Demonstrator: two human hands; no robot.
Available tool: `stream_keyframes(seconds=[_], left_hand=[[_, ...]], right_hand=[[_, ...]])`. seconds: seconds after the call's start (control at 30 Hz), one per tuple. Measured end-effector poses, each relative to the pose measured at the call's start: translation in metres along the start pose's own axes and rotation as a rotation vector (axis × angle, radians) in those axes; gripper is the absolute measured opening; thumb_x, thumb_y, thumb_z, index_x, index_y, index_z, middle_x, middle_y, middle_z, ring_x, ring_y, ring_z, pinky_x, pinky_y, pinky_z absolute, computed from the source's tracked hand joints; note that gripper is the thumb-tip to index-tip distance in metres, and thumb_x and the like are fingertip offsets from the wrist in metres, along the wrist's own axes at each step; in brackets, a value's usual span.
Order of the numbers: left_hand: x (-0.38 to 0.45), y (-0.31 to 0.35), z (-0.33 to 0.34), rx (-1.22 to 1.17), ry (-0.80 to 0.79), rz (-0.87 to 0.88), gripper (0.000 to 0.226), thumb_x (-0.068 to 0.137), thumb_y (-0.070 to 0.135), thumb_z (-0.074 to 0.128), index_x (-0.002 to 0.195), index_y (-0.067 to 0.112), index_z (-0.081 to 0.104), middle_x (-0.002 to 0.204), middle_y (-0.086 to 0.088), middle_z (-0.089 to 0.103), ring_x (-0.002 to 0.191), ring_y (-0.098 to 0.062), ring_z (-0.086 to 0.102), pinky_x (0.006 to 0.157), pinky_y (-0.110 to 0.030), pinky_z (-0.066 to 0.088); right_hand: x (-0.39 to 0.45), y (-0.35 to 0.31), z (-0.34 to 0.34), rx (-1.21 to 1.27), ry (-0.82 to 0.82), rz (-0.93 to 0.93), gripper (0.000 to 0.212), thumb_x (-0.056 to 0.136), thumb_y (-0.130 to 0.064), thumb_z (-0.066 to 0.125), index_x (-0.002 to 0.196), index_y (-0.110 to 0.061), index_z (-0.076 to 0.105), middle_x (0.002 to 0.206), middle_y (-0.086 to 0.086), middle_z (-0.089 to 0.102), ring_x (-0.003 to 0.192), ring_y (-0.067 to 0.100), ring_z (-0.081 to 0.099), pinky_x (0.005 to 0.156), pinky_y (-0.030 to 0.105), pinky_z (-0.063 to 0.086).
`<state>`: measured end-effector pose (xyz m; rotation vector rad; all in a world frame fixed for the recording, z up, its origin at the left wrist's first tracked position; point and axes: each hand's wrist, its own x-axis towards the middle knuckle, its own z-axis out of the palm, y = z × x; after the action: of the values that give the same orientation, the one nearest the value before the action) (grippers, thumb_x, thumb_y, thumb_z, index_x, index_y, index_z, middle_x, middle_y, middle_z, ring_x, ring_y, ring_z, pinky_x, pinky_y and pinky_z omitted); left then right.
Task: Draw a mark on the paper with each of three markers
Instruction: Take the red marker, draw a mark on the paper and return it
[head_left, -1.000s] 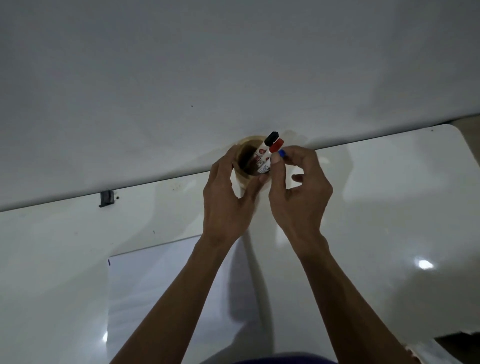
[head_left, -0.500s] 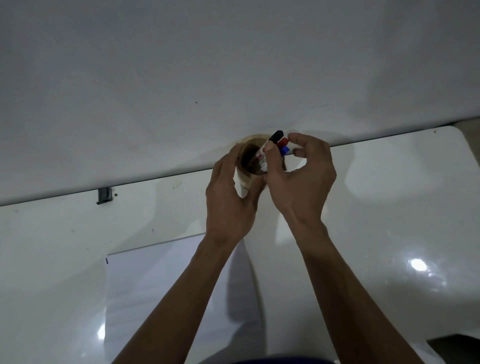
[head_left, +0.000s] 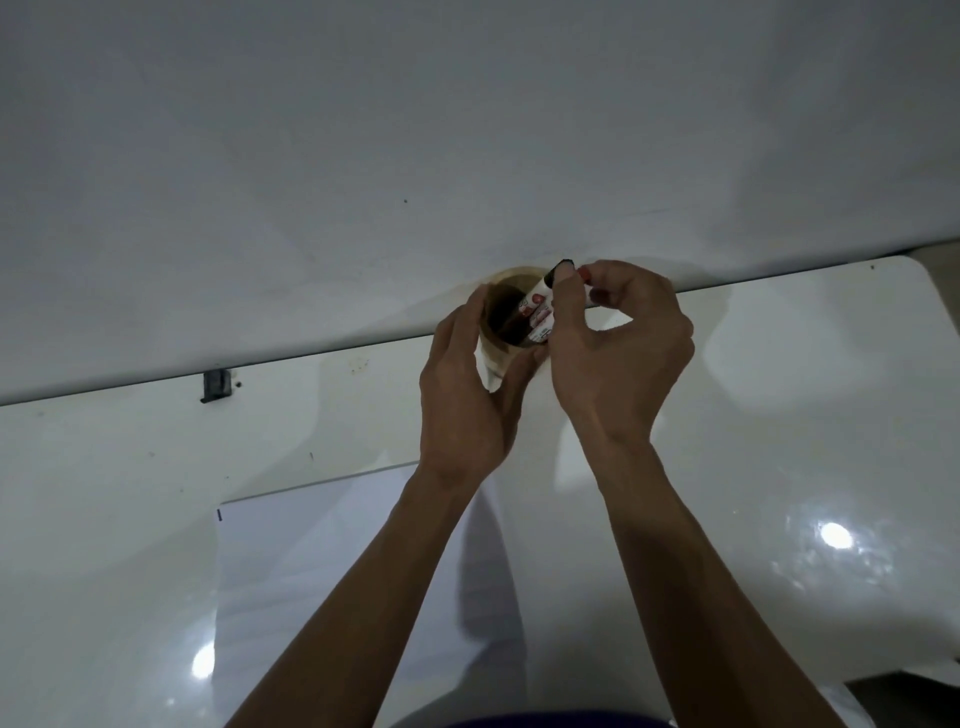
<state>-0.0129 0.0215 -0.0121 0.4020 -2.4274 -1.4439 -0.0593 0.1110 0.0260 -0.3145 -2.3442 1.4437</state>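
A tan cup (head_left: 498, 358) stands at the far edge of the white table, against the wall. My left hand (head_left: 467, 395) wraps around its left side and holds it. White markers lean in the cup: a black-capped marker (head_left: 540, 296) and a red-capped marker (head_left: 584, 273) show; a blue cap is hidden now. My right hand (head_left: 618, 353) pinches the markers near their caps, thumb in front. A white sheet of paper (head_left: 322, 571) lies on the table near me, partly under my left forearm, with a small dark mark at its far left corner.
The glossy white table (head_left: 779, 415) ends at the right in a rounded corner (head_left: 919, 275). A grey wall (head_left: 467, 130) rises directly behind the cup. A small dark bracket (head_left: 215, 385) sits at the table's far edge on the left.
My right hand has closed further over the marker caps and shifted slightly right; the blue cap seen earlier is now covered. My left hand stays on the cup.
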Motion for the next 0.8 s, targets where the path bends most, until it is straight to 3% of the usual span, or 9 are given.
stream_keyframes(seconds=[0.17, 0.27, 0.47, 0.53, 0.6, 0.7, 0.8], left_hand=[[0.000, 0.003, -0.002, -0.003, -0.009, -0.010, 0.060, 0.087, 0.030, 0.078, 0.140, 0.023, 0.051, 0.125, 0.022, 0.051, 0.113, 0.007, 0.050, 0.095, -0.037, 0.057], [0.000, 0.003, -0.004, 0.001, -0.032, -0.036, 0.061, 0.087, 0.032, 0.077, 0.141, 0.029, 0.049, 0.128, 0.021, 0.053, 0.118, -0.002, 0.055, 0.097, -0.042, 0.056], [-0.007, -0.001, -0.018, 0.026, -0.128, -0.095, 0.071, 0.089, 0.033, 0.074, 0.149, 0.028, 0.038, 0.149, 0.002, 0.051, 0.133, -0.015, 0.051, 0.104, -0.050, 0.051], [-0.019, 0.002, -0.031, 0.027, -0.120, -0.155, 0.070, 0.090, 0.038, 0.071, 0.150, 0.025, 0.038, 0.152, 0.000, 0.048, 0.127, -0.009, 0.051, 0.102, -0.043, 0.052], [-0.035, 0.004, -0.050, 0.001, -0.095, -0.199, 0.063, 0.091, 0.042, 0.067, 0.147, 0.023, 0.043, 0.148, 0.002, 0.051, 0.118, -0.004, 0.052, 0.090, -0.027, 0.052], [-0.063, 0.006, -0.084, -0.021, -0.060, -0.214, 0.047, 0.093, 0.041, 0.063, 0.136, 0.024, 0.056, 0.131, 0.007, 0.063, 0.109, 0.003, 0.059, 0.073, -0.004, 0.046], [-0.086, 0.010, -0.121, -0.101, -0.037, -0.244, 0.034, 0.093, 0.040, 0.063, 0.125, 0.029, 0.066, 0.114, 0.015, 0.071, 0.107, 0.003, 0.064, 0.079, -0.010, 0.049]], right_hand=[[0.012, -0.024, -0.025, 0.132, 0.091, -0.030, 0.023, 0.091, -0.032, 0.074, 0.091, -0.009, 0.073, 0.088, 0.002, 0.076, 0.085, 0.011, 0.073, 0.069, 0.020, 0.054], [0.018, -0.049, -0.050, 0.232, 0.171, -0.075, 0.016, 0.095, -0.026, 0.072, 0.091, -0.012, 0.066, 0.082, -0.005, 0.072, 0.080, 0.006, 0.072, 0.066, 0.016, 0.052], [0.004, -0.081, -0.093, 0.446, 0.189, -0.215, 0.011, 0.103, -0.017, 0.060, 0.098, -0.014, 0.051, 0.090, 0.012, 0.068, 0.079, 0.019, 0.075, 0.066, 0.026, 0.057], [-0.011, -0.079, -0.098, 0.464, 0.110, -0.165, 0.009, 0.104, -0.017, 0.060, 0.098, -0.014, 0.053, 0.088, 0.002, 0.065, 0.071, 0.021, 0.073, 0.066, 0.028, 0.057], [-0.030, -0.068, -0.097, 0.427, -0.014, -0.078, 0.008, 0.101, -0.021, 0.065, 0.097, -0.021, 0.058, 0.083, -0.011, 0.065, 0.065, 0.020, 0.069, 0.063, 0.029, 0.055], [-0.067, -0.050, -0.089, 0.329, -0.242, 0.091, 0.020, 0.091, -0.029, 0.077, 0.090, -0.038, 0.060, 0.081, -0.012, 0.073, 0.065, 0.015, 0.069, 0.063, 0.027, 0.052], [-0.106, -0.042, -0.081, 0.174, -0.500, 0.141, 0.020, 0.082, -0.028, 0.085, 0.091, -0.027, 0.067, 0.085, -0.013, 0.076, 0.069, 0.007, 0.071, 0.063, 0.015, 0.053]])
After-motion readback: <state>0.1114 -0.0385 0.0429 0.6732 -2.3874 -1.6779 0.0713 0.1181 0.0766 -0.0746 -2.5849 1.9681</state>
